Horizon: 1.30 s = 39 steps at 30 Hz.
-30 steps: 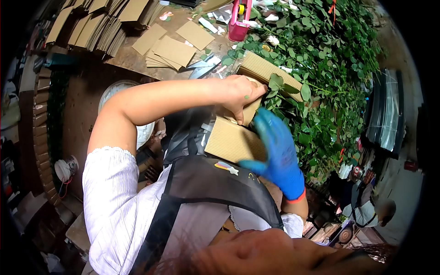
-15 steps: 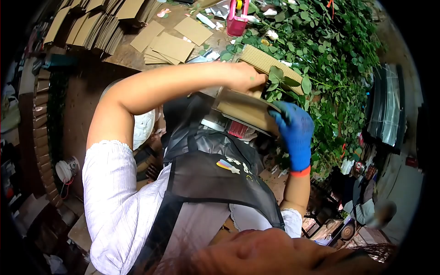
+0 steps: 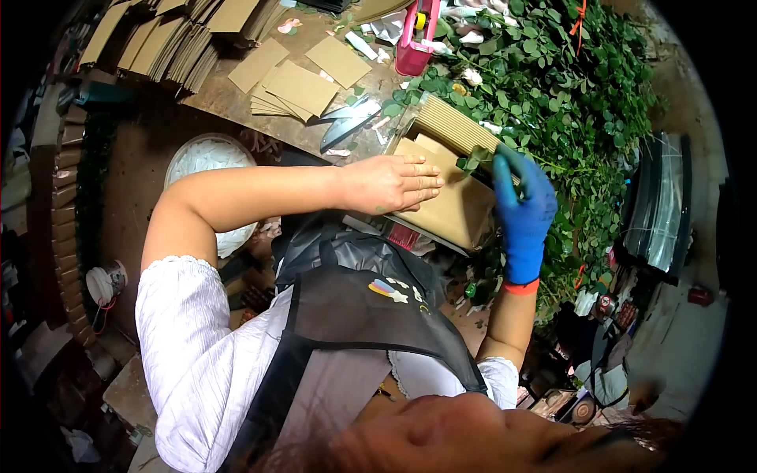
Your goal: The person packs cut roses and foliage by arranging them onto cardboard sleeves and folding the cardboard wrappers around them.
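Lying under left hand — cardboard, leaves beyond

Workshop, interior, in which cut greenery and cardboard are handled. Indicated by the following. Desk: surface stained and littered with scraps. Cardboard stacks: packed closely at the far left corner, with loose cardboard pieces laid nearby. Corrugated cardboard: placed beside a broad heap of leafy stems, by which the right side is covered. Pink tape dispenser: set among leaves and petals. Work clothing: dark apron and blue knitted glove worn. Floor: occupied by a white bucket; clutter is seen all round.
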Each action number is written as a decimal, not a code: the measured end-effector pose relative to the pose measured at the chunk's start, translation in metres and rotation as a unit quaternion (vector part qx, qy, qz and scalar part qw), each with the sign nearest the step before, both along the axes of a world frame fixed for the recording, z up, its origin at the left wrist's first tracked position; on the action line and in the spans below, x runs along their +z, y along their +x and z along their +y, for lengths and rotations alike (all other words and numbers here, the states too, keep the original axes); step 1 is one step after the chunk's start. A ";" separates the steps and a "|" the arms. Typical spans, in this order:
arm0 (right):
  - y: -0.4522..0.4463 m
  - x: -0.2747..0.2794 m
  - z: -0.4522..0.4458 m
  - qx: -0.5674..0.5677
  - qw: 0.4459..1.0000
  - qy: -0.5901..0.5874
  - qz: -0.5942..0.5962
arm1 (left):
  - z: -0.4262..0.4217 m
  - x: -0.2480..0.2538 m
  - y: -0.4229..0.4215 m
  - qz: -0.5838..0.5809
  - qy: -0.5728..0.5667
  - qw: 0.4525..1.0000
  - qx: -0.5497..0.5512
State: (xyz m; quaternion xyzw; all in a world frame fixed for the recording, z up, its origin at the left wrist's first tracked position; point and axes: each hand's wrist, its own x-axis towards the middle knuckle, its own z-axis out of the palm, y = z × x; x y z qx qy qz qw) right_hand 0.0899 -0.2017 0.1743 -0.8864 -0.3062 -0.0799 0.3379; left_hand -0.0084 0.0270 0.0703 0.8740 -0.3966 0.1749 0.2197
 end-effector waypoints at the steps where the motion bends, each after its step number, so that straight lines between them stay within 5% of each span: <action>1: 0.010 0.002 0.011 0.007 0.997 -0.023 -0.070 | -0.002 -0.001 -0.001 -0.004 0.006 1.000 0.010; 4: 0.029 0.000 0.028 0.053 0.982 -0.102 -0.149 | -0.008 -0.001 -0.003 -0.021 0.009 0.999 0.029; 6: 0.031 -0.016 0.021 0.125 0.978 -0.167 -0.025 | -0.006 0.001 -0.002 -0.034 -0.006 0.999 0.032; 8: 0.009 -0.018 0.014 0.235 0.951 -0.184 -0.081 | -0.006 -0.002 -0.002 0.003 -0.018 1.000 0.018; 12: -0.026 -0.040 0.011 0.180 0.918 -0.320 -0.148 | -0.005 -0.013 0.001 0.008 -0.058 0.998 -0.006; 17: -0.051 -0.039 0.018 0.157 0.873 -0.433 -0.162 | 0.013 -0.019 -0.018 -0.133 -0.135 0.979 0.080; 20: -0.068 -0.040 0.027 0.113 0.862 -0.469 -0.157 | 0.040 -0.050 -0.037 -0.043 -0.155 0.945 0.285; 23: -0.069 -0.036 0.031 0.113 0.857 -0.479 -0.152 | 0.058 -0.097 -0.037 0.095 -0.006 0.884 0.459; 29: -0.071 -0.036 0.029 0.118 0.859 -0.473 -0.159 | 0.080 -0.060 -0.004 0.394 0.145 0.811 0.408; 32: -0.071 -0.039 0.028 0.116 0.861 -0.469 -0.159 | 0.082 -0.043 -0.008 0.430 -0.086 0.798 0.414; 33: -0.071 -0.038 0.028 0.116 0.861 -0.470 -0.154 | 0.090 -0.023 -0.008 0.583 -0.206 0.710 0.338; 34: -0.070 -0.036 0.029 0.117 0.862 -0.470 -0.148 | 0.090 -0.027 -0.020 0.609 -0.349 0.667 0.249; 36: -0.070 -0.036 0.030 0.118 0.862 -0.471 -0.142 | 0.078 -0.002 -0.041 0.655 -0.462 0.563 0.201; 39: -0.070 -0.036 0.030 0.118 0.861 -0.472 -0.147 | 0.071 -0.011 -0.061 0.666 -0.496 0.542 0.130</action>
